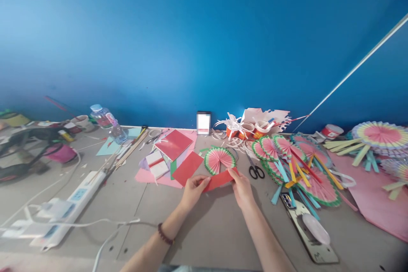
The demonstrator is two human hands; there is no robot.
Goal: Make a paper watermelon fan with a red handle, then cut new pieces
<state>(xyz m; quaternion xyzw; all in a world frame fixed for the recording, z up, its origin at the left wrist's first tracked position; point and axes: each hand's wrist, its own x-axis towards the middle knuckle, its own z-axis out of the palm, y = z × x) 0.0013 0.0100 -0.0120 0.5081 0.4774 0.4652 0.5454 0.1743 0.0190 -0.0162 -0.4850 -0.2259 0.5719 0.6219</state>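
Note:
A strip of red paper (219, 181) is stretched between my two hands above the grey table. My left hand (194, 190) pinches its left end between thumb and fingers; a beaded bracelet circles that wrist. At the other end, my right hand (241, 186) grips the strip's right corner. Just beyond the strip lies a pleated paper fan (219, 158), pink with a green edge. A square red sheet (188, 168) rests to the left of the fan, partly behind my left hand. Black-handled scissors (256, 171) lie to the right of my right hand.
Several finished paper fans (296, 157) are heaped on the right, near a phone (310, 229). Paper cups (247, 130) and a propped screen (203, 123) stand by the blue wall. Leftward are packed red paper (174, 144), wooden sticks (132, 148), a water bottle (108, 121) and a power strip (72, 208).

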